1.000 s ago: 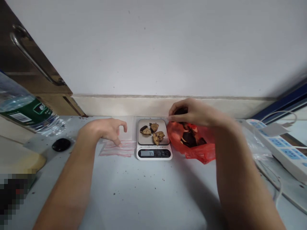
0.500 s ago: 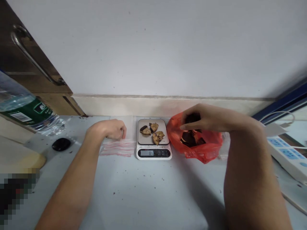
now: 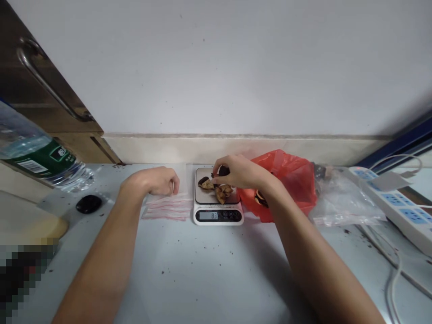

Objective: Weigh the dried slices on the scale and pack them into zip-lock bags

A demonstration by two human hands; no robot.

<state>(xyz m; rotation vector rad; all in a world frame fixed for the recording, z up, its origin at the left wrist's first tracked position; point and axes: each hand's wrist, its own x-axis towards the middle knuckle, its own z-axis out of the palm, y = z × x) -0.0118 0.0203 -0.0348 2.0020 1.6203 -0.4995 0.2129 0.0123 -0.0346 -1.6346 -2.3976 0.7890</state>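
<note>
A white kitchen scale (image 3: 218,220) reads 8.3 and bears a few dried, wrinkled brown pieces (image 3: 222,193), perhaps dried fruit or peel. Above its plate is my right hand (image 3: 236,172), fingers pinched on a dark dried piece at the plate's back part. My left hand (image 3: 158,181) rests, loosely curled, on clear zip bags (image 3: 167,209) with red seal lines, left of the scale; I see nothing in its fingers. To the right a red plastic bag (image 3: 297,180) holds more dark dried pieces, partly hidden by my right forearm.
A water bottle (image 3: 43,153) stands at the left, near a black oval object (image 3: 88,204). Clear plastic packaging (image 3: 344,202), a white power strip (image 3: 401,207) and cables (image 3: 388,252) lie at the right. The wall (image 3: 236,81) rises behind the scale. Dark crumbs dot the table.
My right hand has moved left from the red bag to the scale's plate. The red bag's opening has shifted. The reading went from 8.4 to 8.3. My left hand stays put.
</note>
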